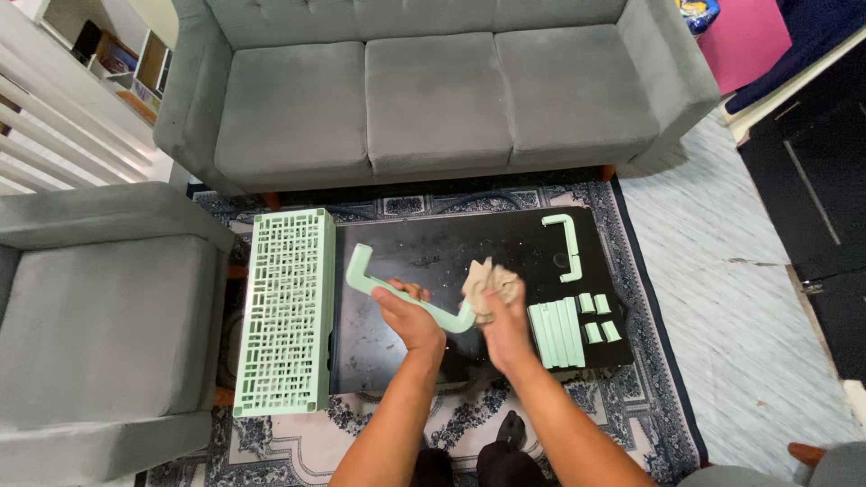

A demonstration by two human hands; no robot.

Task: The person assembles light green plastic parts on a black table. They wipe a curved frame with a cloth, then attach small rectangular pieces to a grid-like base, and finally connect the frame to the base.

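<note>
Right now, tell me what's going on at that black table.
A person leans over the black coffee table. The left hand grips a mint-green U-shaped bracket, while the right hand presses a crumpled beige cloth against its end. A second bracket, stacked green bars and a lattice panel lie nearby.

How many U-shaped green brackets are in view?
2. One bracket is held in the left hand over the black table; the other bracket lies at the table's far right.
</note>
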